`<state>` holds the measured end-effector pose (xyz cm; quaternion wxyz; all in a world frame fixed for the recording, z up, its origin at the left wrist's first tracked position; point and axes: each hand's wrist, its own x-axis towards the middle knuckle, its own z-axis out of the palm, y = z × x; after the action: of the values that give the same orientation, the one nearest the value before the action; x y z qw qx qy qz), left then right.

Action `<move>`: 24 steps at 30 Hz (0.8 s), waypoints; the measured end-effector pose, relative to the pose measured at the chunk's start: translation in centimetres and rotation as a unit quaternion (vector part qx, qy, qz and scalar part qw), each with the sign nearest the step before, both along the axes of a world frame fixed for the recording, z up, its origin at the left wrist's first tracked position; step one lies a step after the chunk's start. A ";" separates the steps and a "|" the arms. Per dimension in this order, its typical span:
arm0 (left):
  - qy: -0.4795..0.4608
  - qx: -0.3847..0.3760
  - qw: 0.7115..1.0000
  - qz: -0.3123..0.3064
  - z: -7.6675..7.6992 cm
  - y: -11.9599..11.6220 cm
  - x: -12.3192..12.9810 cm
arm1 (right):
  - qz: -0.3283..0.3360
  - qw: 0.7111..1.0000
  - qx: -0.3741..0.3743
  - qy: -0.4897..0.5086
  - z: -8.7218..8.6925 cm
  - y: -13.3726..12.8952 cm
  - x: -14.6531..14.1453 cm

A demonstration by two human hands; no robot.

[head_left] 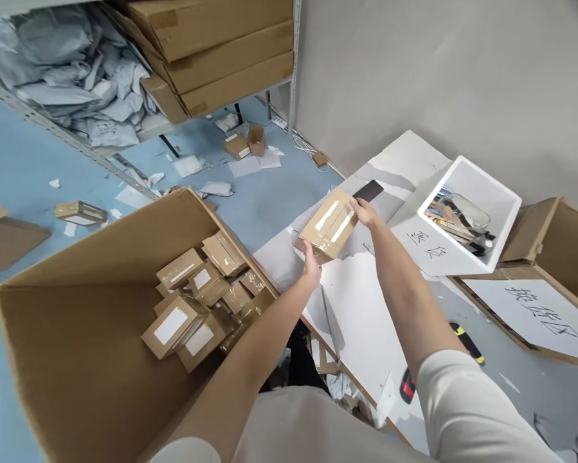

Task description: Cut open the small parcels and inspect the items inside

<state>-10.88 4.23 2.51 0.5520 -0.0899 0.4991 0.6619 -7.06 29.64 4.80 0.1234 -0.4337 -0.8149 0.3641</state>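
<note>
Between my two hands is a small brown cardboard box with clear tape and two white strips on its upper face. My left hand grips its near left corner, and my right hand grips its far right edge. Underneath lies the white-covered table. A flat black object, perhaps a phone, rests just beyond the box. To my left stands a large open carton, with several small taped boxes piled in its right part, some bearing white labels.
A white bin with mixed items stands tilted on the right, beside an open carton with a handwritten sign. A black-and-yellow tool and a red-and-black one lie nearby. Shelving holds grey mailers and long cartons; scraps litter the blue floor.
</note>
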 end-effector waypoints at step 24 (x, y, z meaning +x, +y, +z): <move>0.200 0.025 0.903 -0.379 1.8 -3.2 10.3 | -0.401 0.891 -0.054 0.203 0.5 -31.0 34.7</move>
<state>-0.56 1.07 4.33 0.6514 0.2540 0.5792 0.4190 27.67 -1.36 5.30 0.3985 -0.6462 -0.5078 0.4072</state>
